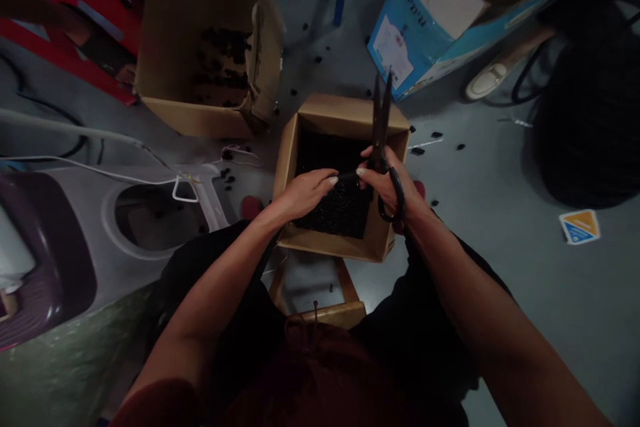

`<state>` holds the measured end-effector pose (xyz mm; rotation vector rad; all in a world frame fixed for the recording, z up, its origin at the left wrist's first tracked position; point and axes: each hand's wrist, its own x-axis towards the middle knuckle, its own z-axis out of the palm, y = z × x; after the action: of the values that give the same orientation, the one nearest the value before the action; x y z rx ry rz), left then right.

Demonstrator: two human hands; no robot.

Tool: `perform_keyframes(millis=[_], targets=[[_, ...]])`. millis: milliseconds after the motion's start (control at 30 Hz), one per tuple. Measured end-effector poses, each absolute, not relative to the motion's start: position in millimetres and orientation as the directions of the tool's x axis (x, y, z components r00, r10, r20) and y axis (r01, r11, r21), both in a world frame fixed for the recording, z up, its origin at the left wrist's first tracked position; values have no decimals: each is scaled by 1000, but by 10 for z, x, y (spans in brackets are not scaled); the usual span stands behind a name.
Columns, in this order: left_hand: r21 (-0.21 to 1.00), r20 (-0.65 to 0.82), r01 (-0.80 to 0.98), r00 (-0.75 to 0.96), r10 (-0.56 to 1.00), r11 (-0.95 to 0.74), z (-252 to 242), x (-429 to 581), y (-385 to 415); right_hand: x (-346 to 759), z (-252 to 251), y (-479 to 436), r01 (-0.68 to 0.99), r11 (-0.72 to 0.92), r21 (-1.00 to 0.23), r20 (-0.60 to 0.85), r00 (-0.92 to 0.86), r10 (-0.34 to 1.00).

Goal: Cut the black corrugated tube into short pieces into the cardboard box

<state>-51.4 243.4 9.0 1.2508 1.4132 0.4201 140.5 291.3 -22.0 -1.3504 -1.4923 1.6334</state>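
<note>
My left hand (305, 193) pinches a short, thin black piece, perhaps cable or tubing (347, 175), over an open cardboard box (340, 113). My right hand (387, 180) grips black-handled scissors (381, 121) with the blades pointing up and closed or nearly closed. The black piece reaches toward my right hand and the scissors. The box below my hands holds a dark mass of small black pieces (333, 210), partly hidden by my hands.
A second cardboard box (170, 60) with black pieces stands at the upper left. Loose black bits (437, 135) lie on the grey floor. A black cable coil (587, 120), a blue-and-white carton (415, 33), a red stool (65, 33) and a grey plastic appliance (150, 213) surround me.
</note>
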Motion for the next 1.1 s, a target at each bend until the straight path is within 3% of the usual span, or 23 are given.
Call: perform_keyframes(millis=[133, 367, 633, 833, 900, 1000, 1100], targets=[[809, -583, 309, 307, 752, 501, 106, -493, 2434, 1325, -117, 2859, 218, -242, -946, -315, -431, 846], [801, -597, 190, 332, 730, 568, 124, -473, 2431, 1324, -120, 2891, 218, -262, -940, -325, -345, 881], [833, -492, 330, 77, 867, 443, 101, -551, 2466, 1455, -320, 2871, 311, -281, -908, -361, -241, 901], [816, -472, 356, -46, 881, 456, 118, -579, 2521, 1411, -463, 2726, 379, -384, -842, -520, -385, 763], [823, -480, 313, -65, 875, 475, 140, -568, 2534, 1390, -454, 2705, 518, -311, -797, -563, -450, 694], [835, -483, 248, -96, 870, 491, 202, -569, 2558, 1387, -379, 2725, 762, -16, -647, -575, -474, 666], [847, -481, 195, -114, 869, 494, 259, -571, 2596, 1396, -270, 2767, 845, 219, -488, -599, -507, 620]])
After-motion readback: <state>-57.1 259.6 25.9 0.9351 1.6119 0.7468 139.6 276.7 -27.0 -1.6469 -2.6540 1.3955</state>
